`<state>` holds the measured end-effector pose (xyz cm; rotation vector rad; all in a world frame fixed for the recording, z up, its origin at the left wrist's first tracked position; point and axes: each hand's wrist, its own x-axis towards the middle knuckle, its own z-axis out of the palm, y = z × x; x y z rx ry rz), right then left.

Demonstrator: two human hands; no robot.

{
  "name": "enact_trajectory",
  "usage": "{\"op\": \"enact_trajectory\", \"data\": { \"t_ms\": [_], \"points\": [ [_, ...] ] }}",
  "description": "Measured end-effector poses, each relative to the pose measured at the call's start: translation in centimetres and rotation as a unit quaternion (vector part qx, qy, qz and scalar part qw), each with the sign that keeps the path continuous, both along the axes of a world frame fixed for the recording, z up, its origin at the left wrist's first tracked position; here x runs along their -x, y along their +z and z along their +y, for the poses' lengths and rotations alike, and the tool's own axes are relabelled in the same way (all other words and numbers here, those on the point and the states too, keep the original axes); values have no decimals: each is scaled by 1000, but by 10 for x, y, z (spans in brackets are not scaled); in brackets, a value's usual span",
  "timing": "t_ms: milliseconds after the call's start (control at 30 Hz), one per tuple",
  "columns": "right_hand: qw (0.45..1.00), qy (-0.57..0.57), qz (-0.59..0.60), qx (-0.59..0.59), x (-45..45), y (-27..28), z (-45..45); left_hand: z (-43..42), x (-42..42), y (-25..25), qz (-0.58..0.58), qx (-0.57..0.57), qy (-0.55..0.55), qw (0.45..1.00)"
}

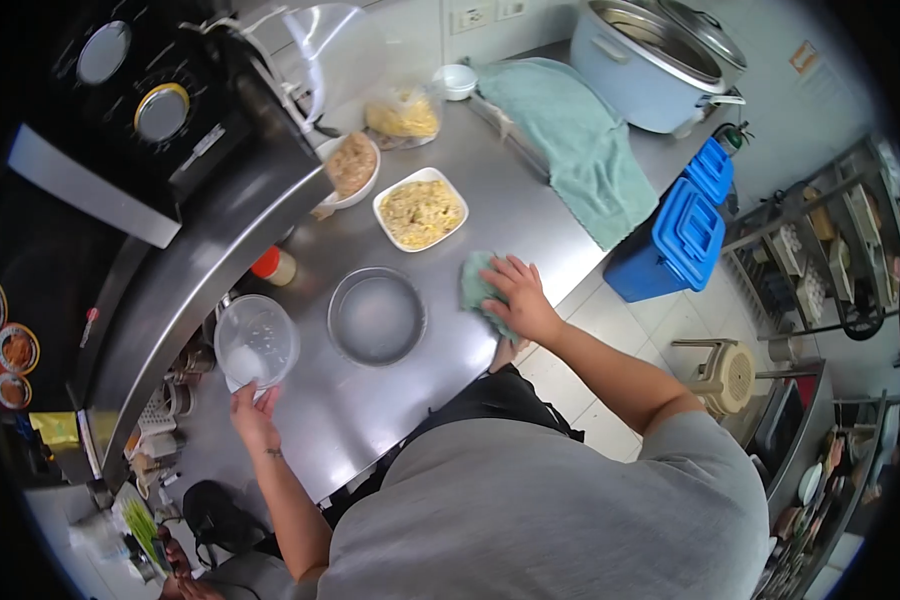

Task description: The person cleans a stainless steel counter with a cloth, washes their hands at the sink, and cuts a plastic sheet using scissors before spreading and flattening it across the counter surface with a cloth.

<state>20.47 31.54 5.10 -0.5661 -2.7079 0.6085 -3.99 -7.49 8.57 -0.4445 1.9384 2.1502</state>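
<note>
My left hand (255,415) grips the near rim of a clear plastic bowl (257,338) with a little white stuff in it. Under my right hand (515,295), fingers spread, a green cloth (478,283) lies on the steel counter (410,400) near its edge. Between my hands sits a round grey metal pan (377,316). Farther back is a square white dish (420,209) of yellowish shredded food. A white bowl (352,170) of pinkish-brown food stands behind it to the left, near a plastic bag (403,115) with yellow contents.
A red-lidded jar (274,266) stands behind the clear bowl. Black oven (160,110) at upper left. A large green towel (570,130) and a pale blue cooker (650,70) are at the back right. Blue bins (670,235) and a stool (727,376) stand beyond the counter. Another person's hands (180,575) show at lower left.
</note>
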Motion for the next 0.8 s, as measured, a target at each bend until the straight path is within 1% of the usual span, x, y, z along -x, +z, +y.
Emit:
{"op": "enact_trajectory", "data": {
  "t_ms": [67,133,200,333,367,400,433,467,533,567,633,700,733,767,800],
  "points": [
    [998,-53,17,22,12,-2,23,17,10,1,-4,-7,-32,999],
    [994,-91,51,39,20,-6,56,34,26,-8,-7,-24,-57,998],
    [986,-119,101,51,26,-11,95,44,50,-33,-30,-16,-56,998],
    [974,-164,148,46,9,-24,184,69,62,-43,-68,-3,-90,994],
    [971,-180,152,38,0,-28,210,66,68,-55,-87,38,-61,994],
    [968,-195,155,31,-10,-33,238,83,58,-43,-62,138,-24,988],
    [963,-211,163,44,-22,-36,267,93,46,-26,-38,238,16,970],
    [957,-226,171,58,-33,-40,294,107,32,-9,-15,338,56,940],
    [933,-309,175,66,-49,-34,340,138,2,5,156,397,109,898],
    [930,-319,174,54,-55,-37,367,157,-16,8,238,423,132,864],
    [924,-344,168,28,-63,-49,417,215,-52,12,332,324,66,883],
    [913,-356,195,45,-51,-72,457,293,-89,24,367,298,-51,880],
    [906,-362,211,53,-46,-78,472,328,-100,21,366,289,-114,877],
    [904,-381,163,105,-41,-76,481,361,-109,12,366,278,-177,870],
    [896,-399,117,155,-35,-69,485,391,-116,1,324,202,-238,893]
  ]
}}
